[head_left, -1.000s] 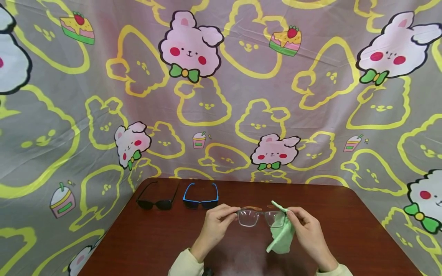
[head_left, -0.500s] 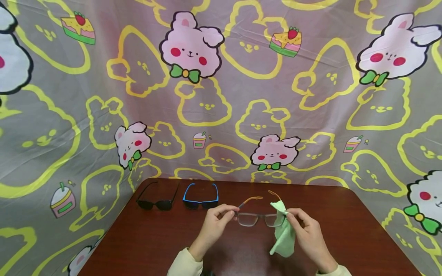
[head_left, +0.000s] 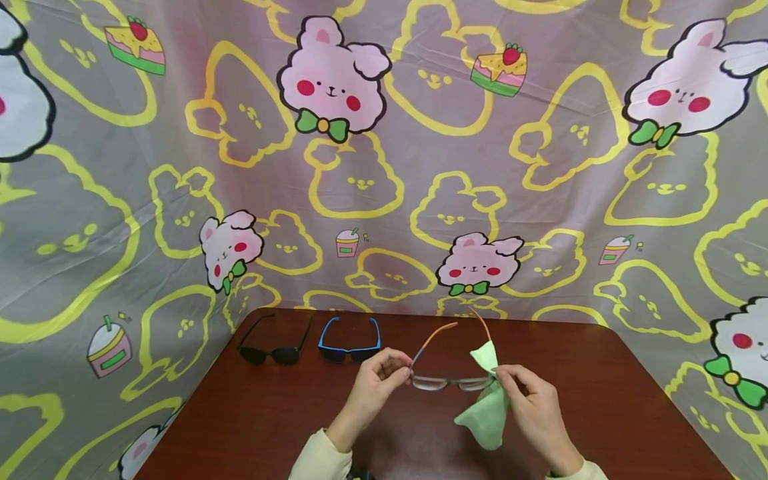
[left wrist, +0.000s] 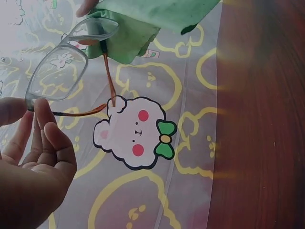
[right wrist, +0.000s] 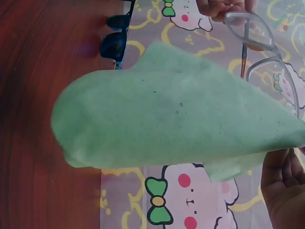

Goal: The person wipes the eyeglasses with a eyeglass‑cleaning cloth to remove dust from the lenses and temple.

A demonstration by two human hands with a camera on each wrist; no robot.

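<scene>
A pair of clear-framed eyeglasses [head_left: 429, 385] with orange-brown temple tips is held up over the table, temples pointing away. My left hand [head_left: 376, 393] pinches the left hinge corner between thumb and fingers; the left wrist view shows this grip [left wrist: 40, 143] closely. At the other end, my right hand [head_left: 537, 407] pinches a light green cloth [head_left: 489, 417] together with the right corner of the frame. The cloth hangs down below the fingers, with one corner sticking up beside the right temple. In the right wrist view the cloth [right wrist: 162, 109] covers much of the scene, including part of the fingertips.
On the brown table [head_left: 270, 413], black sunglasses [head_left: 270, 355] lie at the back left. Blue-framed sunglasses [head_left: 349, 351] lie just right of them. A curtain [head_left: 384, 153] printed with rabbits rises behind and at both sides. A small dark object [head_left: 362, 475] shows by the left sleeve.
The eyeglasses have tipped so that their lenses look flatter and the temples rise into view. The cloth's lower end has swung left. Both hands keep their grips in nearly the same place.
</scene>
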